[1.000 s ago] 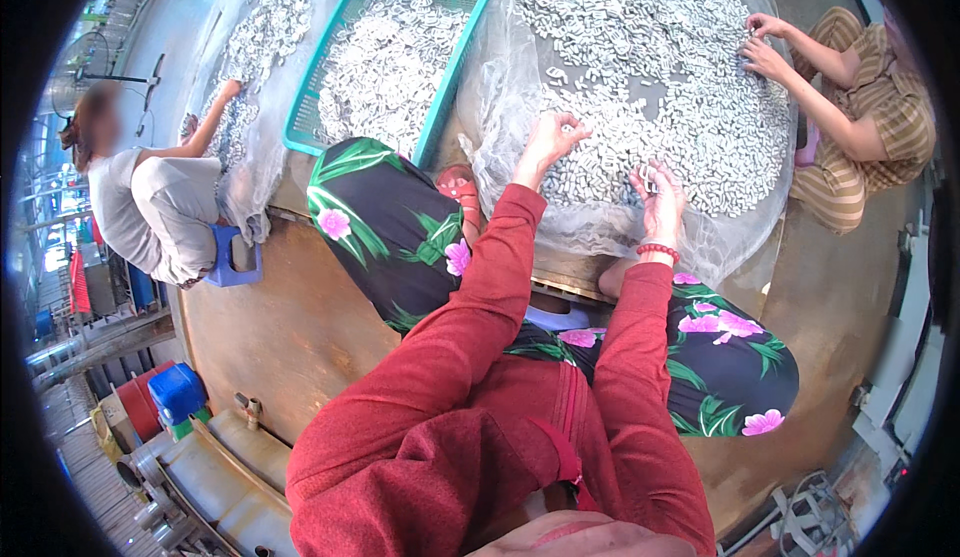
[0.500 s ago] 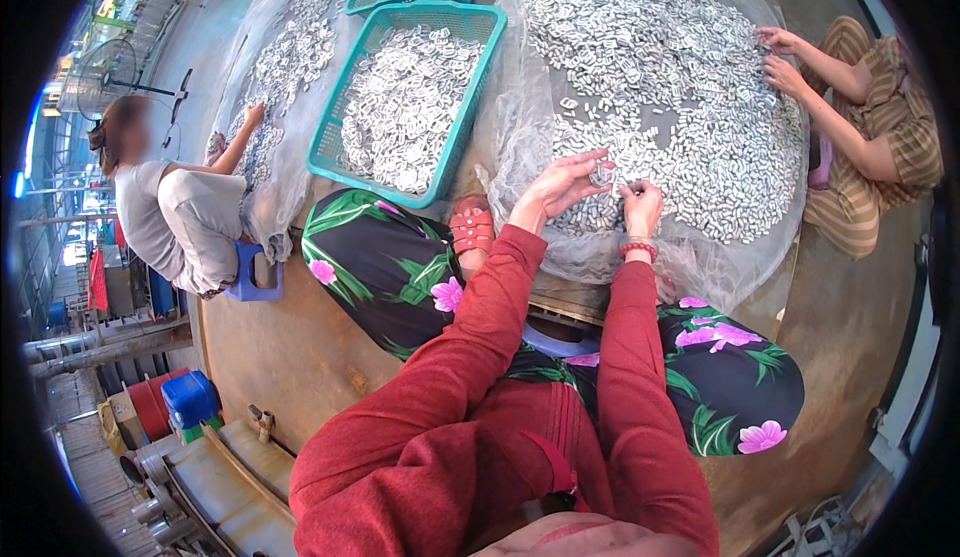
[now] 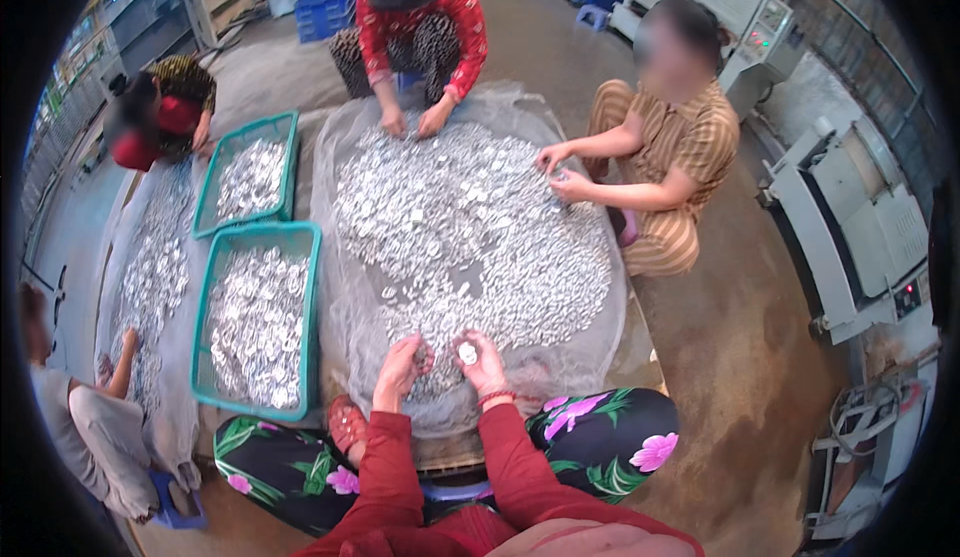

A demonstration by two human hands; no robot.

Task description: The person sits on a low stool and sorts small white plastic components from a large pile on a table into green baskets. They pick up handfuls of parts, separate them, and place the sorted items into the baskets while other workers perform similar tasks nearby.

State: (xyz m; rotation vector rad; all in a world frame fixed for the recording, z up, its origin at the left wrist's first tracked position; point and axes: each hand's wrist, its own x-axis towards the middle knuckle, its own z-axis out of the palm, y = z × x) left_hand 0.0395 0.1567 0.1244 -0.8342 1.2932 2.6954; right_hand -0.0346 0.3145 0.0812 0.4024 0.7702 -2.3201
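Small silvery metal pieces lie in a broad pile (image 3: 430, 207), spread on a translucent plastic sheet (image 3: 335, 287) before me. At the pile's near edge, my right hand (image 3: 486, 365) is turned palm up with curled fingers. It holds a shiny, rounded metal piece (image 3: 467, 353) with a hole-like mark in it. Just left of it, my left hand (image 3: 398, 367) hovers with its fingers bent inward over the pile's edge. Whatever lies in those fingers blends with the pieces behind and cannot be made out.
Two green plastic baskets (image 3: 313, 317) of larger flat metal pieces stand at my left. Beyond them lies another strip of pieces (image 3: 155, 277), with two people beside it. A person in red (image 3: 420, 37) works opposite; another in stripes (image 3: 665, 157) works at right. Machines (image 3: 850, 227) line the right side.
My view has lifted and turned right, bringing the person opposite and the machines into sight. My right hand has turned palm up with a metal piece showing; my left hand's fingers have curled in.
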